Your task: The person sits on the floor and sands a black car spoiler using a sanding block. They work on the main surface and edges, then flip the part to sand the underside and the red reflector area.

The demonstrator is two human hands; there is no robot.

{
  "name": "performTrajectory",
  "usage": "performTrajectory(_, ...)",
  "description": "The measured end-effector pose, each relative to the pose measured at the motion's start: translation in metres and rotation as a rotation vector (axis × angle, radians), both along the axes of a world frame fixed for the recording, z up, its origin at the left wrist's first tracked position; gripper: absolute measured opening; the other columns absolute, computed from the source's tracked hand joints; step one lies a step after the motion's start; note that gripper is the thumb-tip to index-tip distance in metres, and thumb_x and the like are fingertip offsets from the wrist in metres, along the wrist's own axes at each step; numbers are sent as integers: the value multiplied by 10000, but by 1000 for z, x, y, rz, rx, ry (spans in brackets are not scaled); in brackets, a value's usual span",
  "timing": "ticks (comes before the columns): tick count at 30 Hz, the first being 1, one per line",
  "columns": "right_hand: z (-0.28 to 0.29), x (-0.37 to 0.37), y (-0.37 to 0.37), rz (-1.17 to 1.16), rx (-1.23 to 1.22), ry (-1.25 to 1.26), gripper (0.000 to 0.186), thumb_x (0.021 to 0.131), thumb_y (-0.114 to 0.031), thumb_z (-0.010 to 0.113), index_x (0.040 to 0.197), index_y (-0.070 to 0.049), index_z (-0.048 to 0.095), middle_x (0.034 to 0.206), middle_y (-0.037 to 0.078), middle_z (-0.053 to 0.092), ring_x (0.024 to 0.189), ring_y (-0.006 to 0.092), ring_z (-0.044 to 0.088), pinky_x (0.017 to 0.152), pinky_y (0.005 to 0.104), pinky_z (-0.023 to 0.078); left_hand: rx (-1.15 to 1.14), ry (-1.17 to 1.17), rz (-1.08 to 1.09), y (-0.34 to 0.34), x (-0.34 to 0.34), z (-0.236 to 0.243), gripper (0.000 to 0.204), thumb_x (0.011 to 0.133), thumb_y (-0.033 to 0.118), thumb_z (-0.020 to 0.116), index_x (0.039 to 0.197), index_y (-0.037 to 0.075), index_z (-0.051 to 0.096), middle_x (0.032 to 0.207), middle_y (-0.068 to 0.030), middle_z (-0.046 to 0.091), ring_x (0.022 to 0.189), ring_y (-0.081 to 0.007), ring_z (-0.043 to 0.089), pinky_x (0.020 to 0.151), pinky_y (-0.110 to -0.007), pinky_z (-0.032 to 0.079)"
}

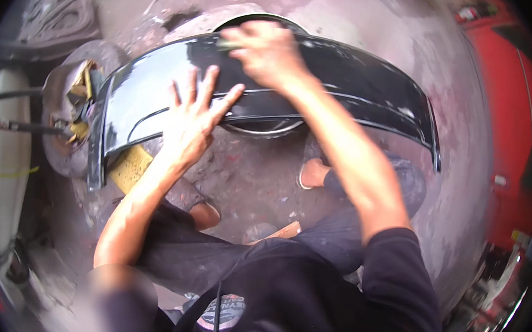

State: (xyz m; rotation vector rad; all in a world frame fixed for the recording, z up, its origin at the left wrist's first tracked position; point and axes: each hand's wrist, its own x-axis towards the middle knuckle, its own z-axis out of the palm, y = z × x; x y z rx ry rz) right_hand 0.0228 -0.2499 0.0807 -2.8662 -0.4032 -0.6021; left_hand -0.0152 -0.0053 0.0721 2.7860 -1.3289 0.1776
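Observation:
A glossy black curved car body panel (362,73) with pale scuffs lies crosswise before me, over a round dark-rimmed object (263,130) that is mostly hidden. My left hand (191,115) rests open on the panel's left half, fingers spread. My right hand (269,52) is closed on a greenish pad (229,44) near the panel's back edge, left of its top middle, and is blurred. A yellow piece of sponge or board (131,170) shows below the panel's left part.
At the left are a grey molded part (58,15), a pale long panel (9,175), black hoses (16,126) and scraps (82,87) on a stained stand. A red car body (508,105) stands at the right. My legs and sandaled feet are on the stained floor (252,184).

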Motion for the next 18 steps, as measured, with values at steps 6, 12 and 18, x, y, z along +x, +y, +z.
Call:
performTrajectory(6, 15, -37, -83, 20, 18, 7, 389, 952, -289, 725, 1333, -214, 727, 1249, 165, 724, 1151, 343, 685, 1010, 461, 543, -53, 29, 65, 6, -4, 5, 900, 853, -114, 523, 1596, 393, 487, 1726, -166, 316, 1576, -482, 293, 1214, -780, 206)
performTrajectory(12, 26, -154, -256, -553, -20, 117, 355, 966, -230, 703, 1305, -144, 762, 1242, 147, 734, 1181, 352, 674, 1049, 472, 536, -87, 42, 35, -9, -5, 11, 937, 823, -146, 553, 1584, 398, 502, 1726, -139, 324, 1578, -460, 299, 1230, -752, 215)
performTrajectory(18, -9, -35, -76, -57, 82, -118, 337, 948, -309, 724, 1267, -216, 774, 1161, 120, 728, 1172, 309, 676, 1011, 473, 535, -60, 14, 76, 12, 0, 0, 921, 825, -129, 578, 1574, 402, 516, 1706, -133, 368, 1558, -457, 338, 1217, -755, 219)
